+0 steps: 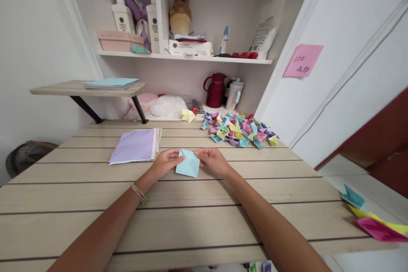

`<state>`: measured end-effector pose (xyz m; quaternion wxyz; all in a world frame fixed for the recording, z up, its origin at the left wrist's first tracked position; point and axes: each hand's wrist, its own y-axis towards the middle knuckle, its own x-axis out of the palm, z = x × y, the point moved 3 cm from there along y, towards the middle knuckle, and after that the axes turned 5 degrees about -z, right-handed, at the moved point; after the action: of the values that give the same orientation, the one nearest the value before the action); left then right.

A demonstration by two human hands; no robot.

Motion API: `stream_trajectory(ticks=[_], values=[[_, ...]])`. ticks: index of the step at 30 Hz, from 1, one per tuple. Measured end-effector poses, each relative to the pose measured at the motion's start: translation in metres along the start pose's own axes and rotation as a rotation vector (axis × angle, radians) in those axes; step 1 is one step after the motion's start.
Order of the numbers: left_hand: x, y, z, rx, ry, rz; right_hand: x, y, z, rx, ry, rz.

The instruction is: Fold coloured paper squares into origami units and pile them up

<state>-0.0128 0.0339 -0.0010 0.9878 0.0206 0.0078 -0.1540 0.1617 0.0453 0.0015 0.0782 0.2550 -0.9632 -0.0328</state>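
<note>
A light blue square of folded origami paper (188, 165) is held up between my two hands, just above the slatted wooden table. Creases run across its face toward the middle. My left hand (167, 162) pinches its upper left edge, with the thumb on the front. At the upper right corner, my right hand (213, 160) is closed on the paper, its fingers partly behind it. Left of my left hand lies a stack of square paper sheets (135, 145), a purple one on top. Beyond my right hand spreads a heap of small folded paper boats (239, 129) in many colours.
A raised wooden shelf (57, 88) on black legs holds more blue paper (111, 83). At the back stand a red thermos jug (216, 90) and a pale bottle (234, 94). Larger folded papers (381, 227) lie at the table's right edge. A yellow folded paper (188, 115) sits behind.
</note>
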Motion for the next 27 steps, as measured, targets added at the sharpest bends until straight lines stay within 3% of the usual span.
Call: stream_trajectory(ticks=[3, 6, 13, 19, 25, 27], values=[[-0.001, 0.001, -0.002, -0.010, -0.011, 0.006, 0.002, 0.001, 0.001, 0.031, 0.059, -0.044], [-0.001, 0.001, -0.002, -0.027, -0.004, -0.040, 0.000, 0.002, 0.004, 0.020, 0.079, 0.038], [0.004, -0.004, 0.001, -0.061, 0.037, -0.167, -0.001, 0.003, 0.004, -0.086, -0.051, 0.044], [-0.001, -0.001, -0.003, -0.050, -0.077, -0.042, -0.011, 0.002, -0.001, -0.148, -0.083, 0.248], [0.004, 0.000, -0.006, -0.027, -0.202, -0.037, -0.002, 0.002, 0.004, 0.000, -0.132, 0.091], [0.008, 0.000, -0.006, -0.028, -0.192, -0.062, -0.001, 0.001, 0.005, 0.025, -0.095, 0.103]])
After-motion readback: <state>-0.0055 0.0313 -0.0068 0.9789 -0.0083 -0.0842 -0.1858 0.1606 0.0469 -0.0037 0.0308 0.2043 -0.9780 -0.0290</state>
